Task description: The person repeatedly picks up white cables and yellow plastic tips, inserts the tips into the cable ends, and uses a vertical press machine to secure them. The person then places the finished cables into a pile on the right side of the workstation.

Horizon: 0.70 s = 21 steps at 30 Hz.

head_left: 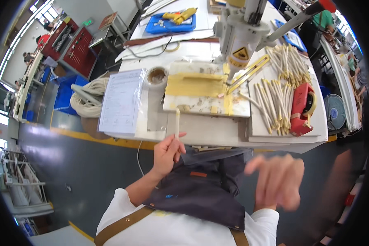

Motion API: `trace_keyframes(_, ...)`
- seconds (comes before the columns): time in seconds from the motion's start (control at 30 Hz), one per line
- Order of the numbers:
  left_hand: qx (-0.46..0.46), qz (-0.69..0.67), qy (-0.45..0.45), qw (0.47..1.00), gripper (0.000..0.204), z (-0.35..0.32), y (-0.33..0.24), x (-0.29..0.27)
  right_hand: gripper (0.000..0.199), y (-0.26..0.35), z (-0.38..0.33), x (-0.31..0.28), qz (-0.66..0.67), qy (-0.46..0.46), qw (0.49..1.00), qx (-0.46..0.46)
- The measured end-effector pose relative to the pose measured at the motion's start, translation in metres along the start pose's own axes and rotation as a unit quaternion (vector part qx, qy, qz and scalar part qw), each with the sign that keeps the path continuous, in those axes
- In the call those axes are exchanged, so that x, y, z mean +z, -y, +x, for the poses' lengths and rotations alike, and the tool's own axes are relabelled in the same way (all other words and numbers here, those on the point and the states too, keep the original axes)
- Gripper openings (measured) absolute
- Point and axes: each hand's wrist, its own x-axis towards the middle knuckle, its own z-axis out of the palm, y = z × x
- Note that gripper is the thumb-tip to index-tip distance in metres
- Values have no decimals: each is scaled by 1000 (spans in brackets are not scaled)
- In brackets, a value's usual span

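My left hand (167, 155) is closed in a pinch on the lower end of a short white cord piece (177, 125). The piece stands upright, its yellowish tip in front of a stained white board (205, 107) with yellow tape on it. My right hand (278, 180) is raised off the table's front edge, blurred by motion, its fingers bent and apart with nothing visible in them. Above the board stands a grey hand press (240, 39) with a red-knobbed lever (305, 18). Cord pieces with yellow ends (274, 104) lie bundled right of the board.
A red tape dispenser (301, 110) stands by the bundles at the right edge. A tape roll (156, 76) and a printed sheet in a clear sleeve (121, 100) lie left of the board. Coiled white rope (88, 98) hangs beyond. A blue tray (170, 25) with a yellow tool sits farther back.
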Motion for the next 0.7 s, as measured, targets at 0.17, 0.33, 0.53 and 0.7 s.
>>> trace_keyframes(0.17, 17, -36, -67, 997, 36, -7, 6, -19, 31, 26, 29, 34, 279, 174, 939, 101)
trace_keyframes(0.33, 52, -3, -144, 988, 39, -6, -9, -38, 24, 23, 19, 53, 330, 110, 927, 136)
trace_keyframes(0.53, 106, 30, -169, 979, 41, -3, -23, -58, 23, 11, 11, 56, 378, 88, 917, 93)
trace_keyframes(0.7, 98, 44, -144, 984, 40, 0, -25, -54, 24, 22, 25, 42, 351, 140, 909, 177)
